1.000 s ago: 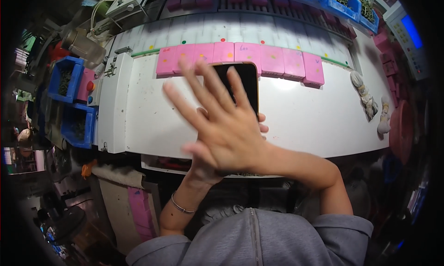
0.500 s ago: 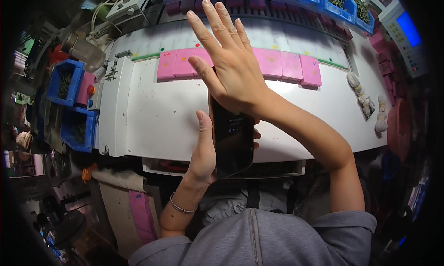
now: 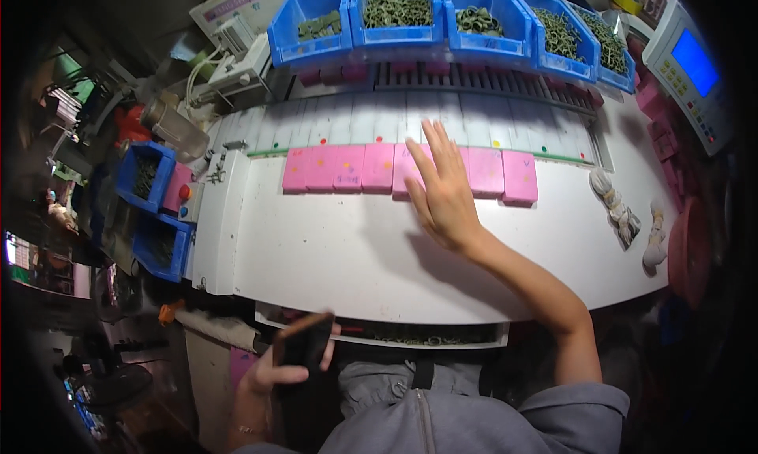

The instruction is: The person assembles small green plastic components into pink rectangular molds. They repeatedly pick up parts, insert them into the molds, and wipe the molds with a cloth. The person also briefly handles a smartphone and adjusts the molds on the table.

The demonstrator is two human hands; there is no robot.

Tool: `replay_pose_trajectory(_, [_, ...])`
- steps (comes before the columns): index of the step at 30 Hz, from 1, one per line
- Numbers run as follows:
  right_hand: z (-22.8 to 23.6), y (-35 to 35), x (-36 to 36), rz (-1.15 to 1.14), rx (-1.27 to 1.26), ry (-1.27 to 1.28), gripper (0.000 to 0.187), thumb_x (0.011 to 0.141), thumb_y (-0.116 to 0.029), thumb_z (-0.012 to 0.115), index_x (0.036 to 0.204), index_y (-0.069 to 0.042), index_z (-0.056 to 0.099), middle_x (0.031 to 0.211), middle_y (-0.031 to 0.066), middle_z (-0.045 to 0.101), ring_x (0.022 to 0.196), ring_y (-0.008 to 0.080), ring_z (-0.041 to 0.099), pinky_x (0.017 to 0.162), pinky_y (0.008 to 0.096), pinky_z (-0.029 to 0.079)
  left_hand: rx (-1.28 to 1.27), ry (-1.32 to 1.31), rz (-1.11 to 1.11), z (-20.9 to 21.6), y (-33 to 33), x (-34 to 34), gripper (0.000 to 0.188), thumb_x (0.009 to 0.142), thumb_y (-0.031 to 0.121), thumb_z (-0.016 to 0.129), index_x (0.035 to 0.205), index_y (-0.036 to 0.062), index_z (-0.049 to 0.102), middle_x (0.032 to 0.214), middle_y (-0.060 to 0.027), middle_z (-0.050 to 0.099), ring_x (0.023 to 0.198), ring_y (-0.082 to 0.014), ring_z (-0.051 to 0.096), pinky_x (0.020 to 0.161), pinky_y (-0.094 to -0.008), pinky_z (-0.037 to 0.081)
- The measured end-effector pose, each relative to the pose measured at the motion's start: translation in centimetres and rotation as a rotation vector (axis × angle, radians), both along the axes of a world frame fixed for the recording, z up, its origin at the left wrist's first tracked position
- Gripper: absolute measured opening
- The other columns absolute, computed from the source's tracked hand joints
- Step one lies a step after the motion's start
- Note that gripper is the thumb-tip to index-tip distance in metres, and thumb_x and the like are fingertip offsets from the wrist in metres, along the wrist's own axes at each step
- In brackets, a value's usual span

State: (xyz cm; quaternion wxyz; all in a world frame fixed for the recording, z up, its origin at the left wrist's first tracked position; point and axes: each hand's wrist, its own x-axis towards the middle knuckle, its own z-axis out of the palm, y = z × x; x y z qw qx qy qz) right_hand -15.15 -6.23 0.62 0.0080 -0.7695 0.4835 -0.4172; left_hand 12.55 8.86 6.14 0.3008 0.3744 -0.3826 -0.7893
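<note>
My left hand (image 3: 272, 373) is wrapped round a dark smartphone (image 3: 306, 339), low at the left, in front of the table's near edge. The phone is tilted and its screen looks dark. Over the white table (image 3: 316, 249) my right hand (image 3: 446, 197) is raised with its fingers stretched out and holds nothing. Its fingertips overlap a row of pink blocks (image 3: 347, 170) lined up along a green strip; I cannot tell whether they touch. Part of the row is hidden behind this hand.
Blue bins (image 3: 399, 28) with small green parts stand along the back. Two more blue bins (image 3: 146, 178) are at the left, by a white rail (image 3: 217, 225). An open drawer (image 3: 442, 335) sits under the table edge. At the right are cloth bundles (image 3: 616, 209) and a blue-screened device (image 3: 693, 63).
My left hand has carried the phone down and left, away from the table's middle. The right hand has dropped lower and no longer overlaps the phone. The view has shifted, showing more bins.
</note>
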Motion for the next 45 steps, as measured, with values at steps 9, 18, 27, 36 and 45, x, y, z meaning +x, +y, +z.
replay_pose_trajectory(9, [-1.4,4.0,-2.9,0.283,0.045,-0.072,0.05,0.079,-0.004,0.06,0.124,0.008,0.043,0.13,0.0277,0.039,0.122,0.0438,0.039,0.099,0.0467,0.036,0.53,-0.75,-0.821,-12.5,16.9,7.8,0.083,0.089,0.042,0.051,0.148,0.0165,-0.001,0.15,-0.0157,0.016,0.11,-0.0261,0.047,0.088,-0.0325,0.041])
replay_pose_trajectory(18, [-2.4,4.6,-2.7,0.298,0.077,-0.13,0.05,0.076,0.0,0.06,0.123,0.009,0.043,0.126,0.0262,0.042,0.117,0.0418,0.043,0.099,0.0443,0.037,0.0,-1.062,-0.72,-13.4,15.9,4.0,0.077,0.083,0.039,0.055,0.146,0.0215,0.014,0.108,-0.0224,0.047,0.094,-0.0372,0.053,0.083,-0.0401,0.045])
replay_pose_trajectory(27, [-2.1,4.6,-3.1,0.256,0.111,-0.201,0.047,0.078,0.003,0.057,0.123,0.008,0.042,0.122,0.0275,0.044,0.114,0.0421,0.045,0.098,0.0439,0.038,0.068,-1.344,-0.443,-18.7,14.3,1.8,0.054,0.086,0.047,0.041,0.113,0.0044,0.059,0.117,-0.028,0.051,0.104,-0.0436,0.048,0.092,-0.046,0.041])
replay_pose_trajectory(36, [-2.9,4.9,-3.1,0.217,0.206,-0.236,0.045,0.086,-0.002,0.05,0.13,0.003,0.038,0.128,0.0241,0.042,0.116,0.0404,0.045,0.097,0.0407,0.039,0.216,-1.147,-0.242,-15.0,18.2,2.6,0.083,0.079,0.06,0.053,0.139,0.0052,0.035,0.135,-0.0293,0.036,0.123,-0.0393,0.039,0.103,-0.0428,0.034])
replay_pose_trajectory(45, [-3.4,4.2,-3.3,0.225,0.114,-0.198,0.053,0.082,-0.003,0.056,0.13,0.006,0.034,0.125,0.0303,0.042,0.109,0.0435,0.048,0.093,0.0427,0.042,0.121,-0.944,0.226,-12.1,20.2,-0.7,0.062,0.08,0.019,0.072,0.135,0.0109,0.044,0.129,-0.0135,0.048,0.105,-0.0207,0.058,0.088,-0.0311,0.049])
